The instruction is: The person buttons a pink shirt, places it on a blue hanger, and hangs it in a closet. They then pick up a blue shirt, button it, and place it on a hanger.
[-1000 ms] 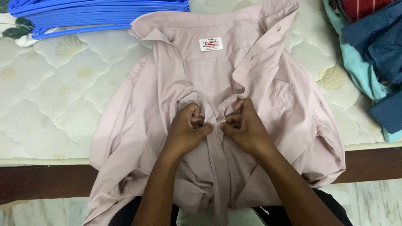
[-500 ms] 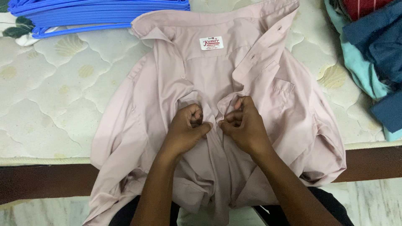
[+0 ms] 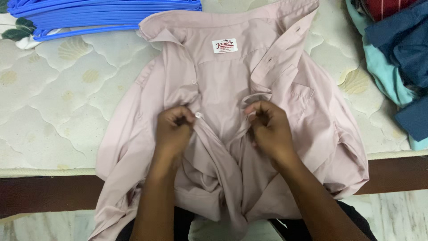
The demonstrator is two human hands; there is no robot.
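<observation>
I note both hands have parted since a moment ago: left hand [image 3: 174, 129] pinching the pink shirt's [image 3: 223, 76] button edge, right hand [image 3: 267, 127] grasping the buttonhole edge opposite

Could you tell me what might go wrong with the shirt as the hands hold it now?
The pink shirt hangs partly over the mattress edge, so it may slide off. The left hand and right hand each pinch one front edge, held apart; the button may go to the wrong hole. Bunched cloth below may crease.
</observation>
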